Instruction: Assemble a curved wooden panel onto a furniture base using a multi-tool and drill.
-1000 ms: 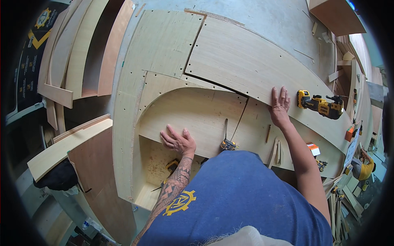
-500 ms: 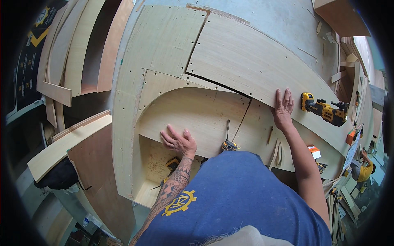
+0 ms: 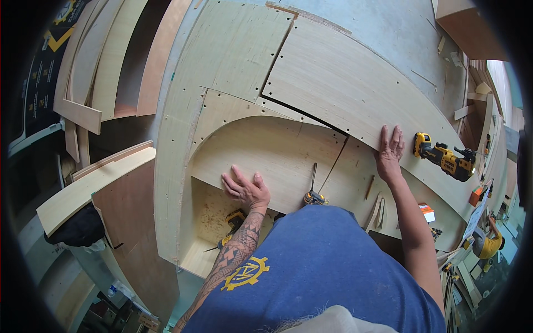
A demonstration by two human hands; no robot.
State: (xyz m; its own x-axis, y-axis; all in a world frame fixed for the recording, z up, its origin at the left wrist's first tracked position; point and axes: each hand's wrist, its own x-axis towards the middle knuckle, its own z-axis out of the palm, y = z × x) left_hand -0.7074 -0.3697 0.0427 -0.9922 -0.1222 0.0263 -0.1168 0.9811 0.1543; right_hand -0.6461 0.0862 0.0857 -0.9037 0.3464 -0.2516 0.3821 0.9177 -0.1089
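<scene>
My left hand (image 3: 246, 190) lies with fingers spread on a recessed pale plywood panel (image 3: 266, 150), near its edge beside an open compartment (image 3: 208, 213). Its palm is empty. Farther right, my right hand (image 3: 391, 154) rests flat and open at the near edge of a large raised plywood panel (image 3: 344, 77), which has dark screw holes along its edges. To the right of that hand a yellow-and-black cordless power tool (image 3: 444, 157) lies on the same panel. A screwdriver-like tool with a long thin shaft (image 3: 314, 177) sits close to my body, its lower part partly hidden by my shirt.
Inside the compartment is a yellow-and-black drill (image 3: 235, 221), partly behind my left forearm. Wood strips (image 3: 377, 212), a slim brown stick (image 3: 370, 187) and an orange-and-white box (image 3: 426, 212) lie at right. Curved wooden pieces (image 3: 105, 188) stand left. Another person (image 3: 489, 242) works far right.
The view has shifted slightly, so the wooden structure appears a little farther right. Both hands stay at about the same places on the panels.
</scene>
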